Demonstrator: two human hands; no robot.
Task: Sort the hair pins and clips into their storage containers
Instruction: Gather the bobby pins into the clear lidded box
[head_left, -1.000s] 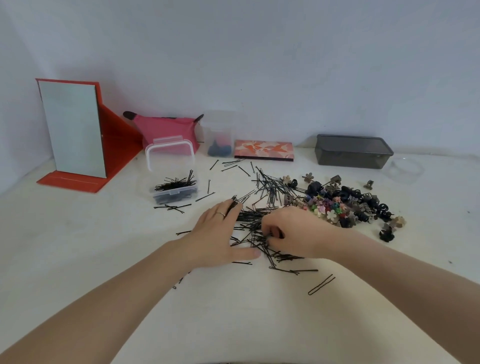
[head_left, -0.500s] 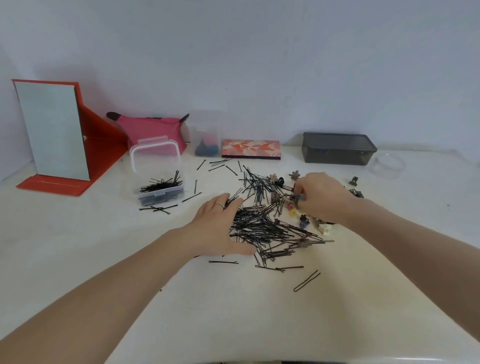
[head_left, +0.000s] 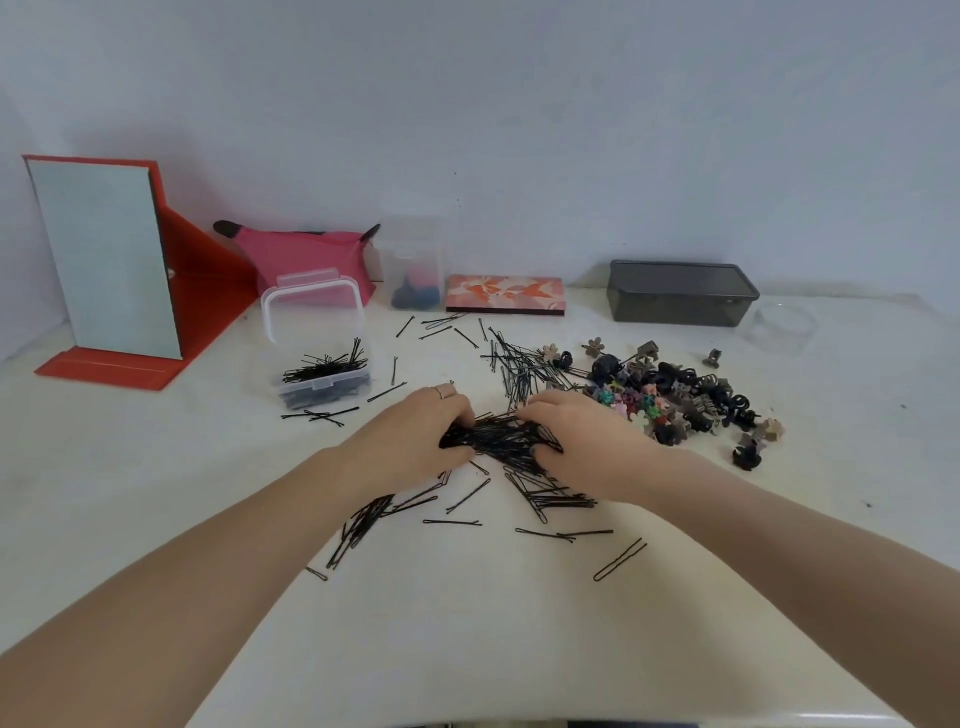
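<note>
**Pins bunched, spill likely**

Both hands cupped round one dark bundle of pins (head_left: 501, 439) at table centre: left hand (head_left: 415, 441) curled in from the left, fingers hooked over the bundle's far edge; right hand (head_left: 587, 441) curled in from the right, thumb tucked at the near side. Squeezed between the two palms, not pinched by fingertips. Whether lifted clear of the table (head_left: 156, 519) or pressed onto it, cannot tell.

Loose pins (head_left: 550, 499) strewn below and around the hands, more (head_left: 519, 364) fanned out beyond them. Pin box (head_left: 319, 353), lid up, well to the left and part filled, a few strays (head_left: 322, 414) just beside its front. Clips (head_left: 670, 400) heaped to the right, touching the far pins at their near edge. Grey box (head_left: 680, 299) at the back, well apart.

Risks from here, as judgement only:

- Slippery, thin, tangled: likely to slide out the bundle's open ends once raised, scattering again.
- Long carry to the pin box over bare table; any slackening of the squeeze, a trail of drops.
- Small box mouth, wide bundle: ends catching the rim, pins spilling outside.
- Small clips possibly swept in from the right.
</note>
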